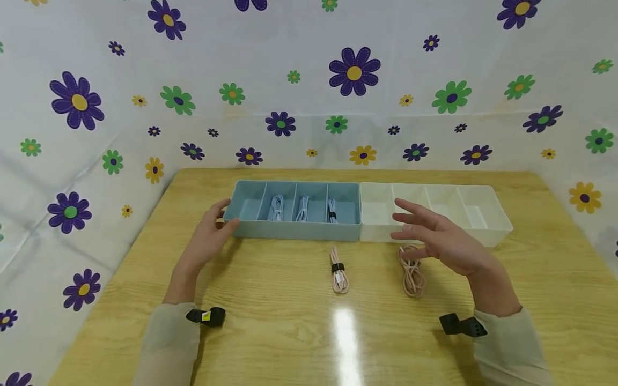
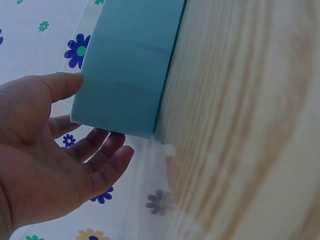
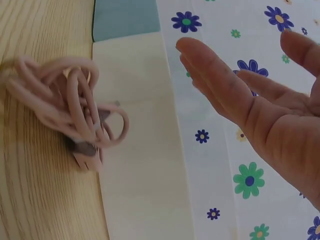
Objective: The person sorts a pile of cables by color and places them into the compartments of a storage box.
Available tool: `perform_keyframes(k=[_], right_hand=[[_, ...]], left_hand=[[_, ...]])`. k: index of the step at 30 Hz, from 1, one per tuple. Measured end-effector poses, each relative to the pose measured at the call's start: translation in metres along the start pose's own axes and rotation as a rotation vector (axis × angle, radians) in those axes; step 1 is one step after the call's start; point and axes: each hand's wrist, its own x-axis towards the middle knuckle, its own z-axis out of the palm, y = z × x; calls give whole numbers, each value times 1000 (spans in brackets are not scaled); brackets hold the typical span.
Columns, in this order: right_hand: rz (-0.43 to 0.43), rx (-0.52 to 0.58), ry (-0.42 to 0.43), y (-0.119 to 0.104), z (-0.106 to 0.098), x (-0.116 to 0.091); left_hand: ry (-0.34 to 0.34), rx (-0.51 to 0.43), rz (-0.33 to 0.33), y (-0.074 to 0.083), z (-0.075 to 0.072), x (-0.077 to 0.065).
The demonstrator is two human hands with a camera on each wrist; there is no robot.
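Observation:
My left hand (image 1: 210, 236) is at the left end of a blue divided box (image 1: 289, 230). Its thumb (image 2: 67, 86) touches the rim at the near corner, and loosely bent fingers (image 2: 107, 167) lie along the end wall. My right hand (image 1: 446, 241) hovers with spread fingers in front of a cream divided box (image 1: 376, 233), holding nothing. Below it on the table lies a looped pink cable (image 1: 413, 279), seen large in the right wrist view. A second pink cable (image 1: 340, 281), bundled with a black strap, lies near the middle.
The two boxes stand end to end on a wooden table (image 1: 270, 321). Three of the blue box's compartments hold a bundled pale cable each, such as the white cable (image 1: 277, 208) and the black-strapped cable (image 1: 332, 212). A flowered cloth (image 1: 299, 96) hangs behind the table.

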Motion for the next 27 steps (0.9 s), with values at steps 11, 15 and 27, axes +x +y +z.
perform_keyframes(k=[11,15,27], right_hand=[[21,-237,-39,7,-19,-13],[42,-278,-53,9,-28,-21],[71,-292,-4,13,-46,-37]], left_hand=[[-11,-2,1,2,-1,0],[-15,0,-2,2,-1,-1],[-26,10,-6,4,-1,-1]])
